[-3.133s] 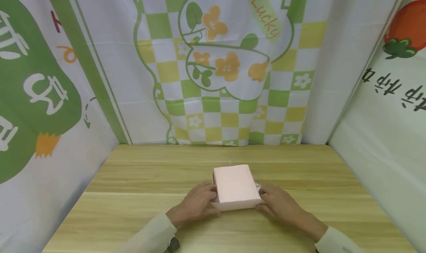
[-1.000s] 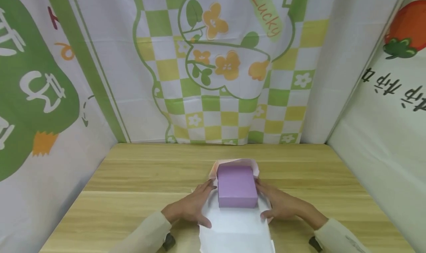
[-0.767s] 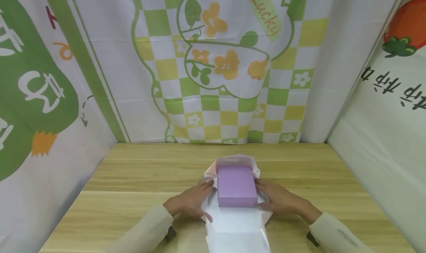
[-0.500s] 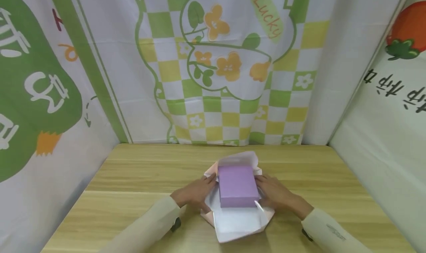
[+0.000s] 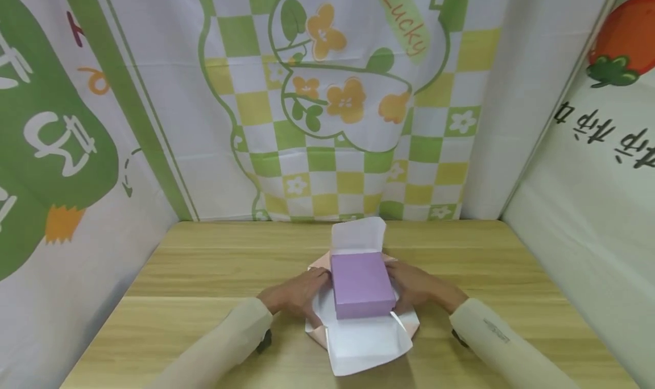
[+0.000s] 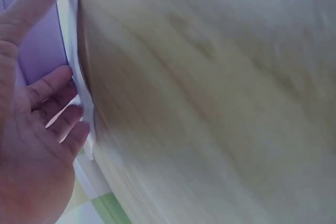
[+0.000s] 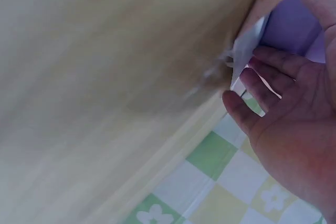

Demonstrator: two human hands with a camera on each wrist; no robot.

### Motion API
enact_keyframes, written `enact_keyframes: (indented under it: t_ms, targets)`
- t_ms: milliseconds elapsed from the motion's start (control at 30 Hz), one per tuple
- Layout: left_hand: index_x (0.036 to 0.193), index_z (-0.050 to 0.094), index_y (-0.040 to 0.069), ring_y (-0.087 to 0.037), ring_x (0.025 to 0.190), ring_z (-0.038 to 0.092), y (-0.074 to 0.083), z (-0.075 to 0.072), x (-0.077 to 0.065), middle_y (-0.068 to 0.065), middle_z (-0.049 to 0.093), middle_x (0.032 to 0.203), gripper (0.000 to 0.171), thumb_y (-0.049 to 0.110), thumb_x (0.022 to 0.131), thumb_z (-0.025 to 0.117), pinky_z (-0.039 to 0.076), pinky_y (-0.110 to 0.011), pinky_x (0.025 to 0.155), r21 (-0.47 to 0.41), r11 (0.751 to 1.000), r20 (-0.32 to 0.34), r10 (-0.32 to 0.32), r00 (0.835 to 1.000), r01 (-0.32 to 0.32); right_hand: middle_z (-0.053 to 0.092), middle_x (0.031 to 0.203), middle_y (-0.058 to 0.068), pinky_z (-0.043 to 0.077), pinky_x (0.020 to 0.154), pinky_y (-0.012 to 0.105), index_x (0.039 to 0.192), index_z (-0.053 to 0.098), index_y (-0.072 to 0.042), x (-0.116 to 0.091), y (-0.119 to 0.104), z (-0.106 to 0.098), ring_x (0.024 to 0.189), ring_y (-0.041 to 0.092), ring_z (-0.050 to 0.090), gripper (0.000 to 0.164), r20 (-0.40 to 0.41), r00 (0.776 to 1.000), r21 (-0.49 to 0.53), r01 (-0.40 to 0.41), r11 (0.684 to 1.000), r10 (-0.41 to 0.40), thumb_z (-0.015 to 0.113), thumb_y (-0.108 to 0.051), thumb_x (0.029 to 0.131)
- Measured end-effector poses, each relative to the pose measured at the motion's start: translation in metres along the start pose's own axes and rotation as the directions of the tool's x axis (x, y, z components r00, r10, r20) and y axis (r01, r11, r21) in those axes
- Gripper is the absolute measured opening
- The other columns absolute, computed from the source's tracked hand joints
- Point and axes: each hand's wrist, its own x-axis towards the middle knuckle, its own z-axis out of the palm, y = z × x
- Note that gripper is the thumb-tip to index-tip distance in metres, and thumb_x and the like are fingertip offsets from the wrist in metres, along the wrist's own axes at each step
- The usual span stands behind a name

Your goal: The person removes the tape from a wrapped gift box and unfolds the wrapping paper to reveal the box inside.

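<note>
A purple box (image 5: 362, 278) lies on unfolded wrapping paper (image 5: 365, 343), white inside and pinkish outside. One flap (image 5: 358, 236) stands up behind the box, and another spreads out toward the front with its edges turned up. My left hand (image 5: 301, 292) rests on the paper at the box's left side, thumb and fingers spread. On the other side my right hand (image 5: 417, 286) lies in the same way. The left wrist view has the left fingers (image 6: 55, 85) nearly straight at the paper's edge. In the right wrist view the right fingers (image 7: 273, 64) reach to the paper beside the box.
The wooden table (image 5: 215, 264) extends around the paper on all sides. Behind it hangs a green and yellow checked cloth (image 5: 353, 167). Printed white cloth walls (image 5: 578, 218) close off both sides.
The pinkish wrapping opened from over the purple box, baring it. Since then the back flap has risen upright and the front flap has shortened with its edges up. Both hands stay at the sides.
</note>
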Motion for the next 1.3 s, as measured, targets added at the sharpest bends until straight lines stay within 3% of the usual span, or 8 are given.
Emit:
enact_keyframes:
  t_ms: [133,267,433,633,767,900,1000,1300]
  targets:
    - [0.141,0.036,-0.003,-0.037,0.146,0.028,-0.003,0.001,0.000,-0.027,0.029,0.155,0.112,0.046,0.058,0.092,0.023,-0.044,0.123,-0.131,0.991,0.037,-0.025,0.999,0.030,0.033,0.150,0.035,0.032,0.113,0.060,0.145,0.031,0.015,0.004,0.001,-0.003,0.138,0.050,0.035,0.125,0.072,0.997,0.079,0.020,0.997,-0.026,0.094,-0.039,0.052]
    - [0.142,0.034,0.001,-0.042,0.150,0.017,-0.007,0.003,0.001,-0.032,0.014,0.159,0.115,0.053,0.057,0.090,0.021,-0.050,0.123,-0.090,0.994,0.070,-0.059,0.996,0.065,0.002,0.158,0.037,0.022,0.113,0.071,0.151,0.009,0.014,0.005,-0.001,-0.006,0.143,0.057,0.017,0.147,0.186,0.974,0.121,-0.156,0.980,0.132,0.095,-0.046,0.048]
    - [0.145,0.038,0.015,-0.042,0.144,0.030,-0.012,0.001,0.004,-0.028,0.018,0.161,0.111,0.068,0.059,0.083,0.030,-0.058,0.117,-0.006,0.989,0.048,-0.145,0.988,0.145,0.004,0.161,0.031,0.016,0.112,0.075,0.153,0.002,0.010,0.009,-0.001,-0.008,0.144,0.053,0.017,0.154,0.255,0.907,0.061,-0.362,0.930,0.336,0.096,-0.050,0.046]
    - [0.151,0.032,0.012,-0.039,0.152,0.014,-0.019,-0.005,0.002,-0.021,0.015,0.164,0.121,0.070,0.058,0.082,0.013,-0.054,0.124,-0.035,0.979,0.092,-0.198,0.976,0.202,0.007,0.160,0.032,0.009,0.111,0.078,0.153,0.011,0.008,0.011,0.008,-0.007,0.147,0.053,0.008,0.147,0.309,0.896,-0.030,-0.326,0.945,0.319,0.092,-0.055,0.048]
    - [0.155,0.024,0.007,-0.037,0.153,0.011,-0.018,-0.003,0.000,-0.022,0.010,0.164,0.128,0.070,0.059,0.082,0.014,-0.052,0.124,-0.067,0.977,0.125,-0.191,0.974,0.200,-0.002,0.163,0.027,0.009,0.112,0.077,0.156,0.011,0.002,0.006,0.017,0.004,0.150,0.048,0.002,0.149,0.375,0.857,-0.101,-0.343,0.934,0.355,0.092,-0.059,0.046]
    - [0.157,0.021,0.009,-0.036,0.153,0.009,-0.016,-0.005,0.001,-0.021,0.007,0.164,0.131,0.073,0.058,0.080,0.013,-0.052,0.124,-0.028,0.976,0.151,-0.211,0.966,0.218,-0.011,0.165,0.019,0.006,0.115,0.074,0.158,0.012,-0.005,0.003,0.022,0.012,0.152,0.043,-0.005,0.153,0.409,0.812,-0.155,-0.389,0.908,0.417,0.091,-0.064,0.040]
    - [0.156,0.023,0.009,-0.036,0.153,0.010,-0.017,-0.007,0.000,-0.021,0.008,0.164,0.130,0.073,0.058,0.080,0.013,-0.053,0.124,-0.016,0.974,0.148,-0.219,0.964,0.224,-0.011,0.165,0.019,0.004,0.114,0.074,0.158,0.009,-0.005,0.006,0.015,0.004,0.151,0.044,-0.005,0.154,0.422,0.809,-0.151,-0.383,0.911,0.410,0.090,-0.065,0.041]
    - [0.156,0.024,0.013,-0.037,0.153,0.013,-0.021,-0.006,-0.001,-0.021,0.011,0.164,0.123,0.077,0.063,0.074,0.016,-0.056,0.123,0.032,0.971,0.126,-0.239,0.963,0.236,-0.004,0.163,0.027,0.005,0.110,0.079,0.156,0.005,-0.001,0.006,0.019,-0.007,0.149,0.051,0.001,0.151,0.383,0.855,-0.071,-0.351,0.934,0.350,0.091,-0.057,0.046]
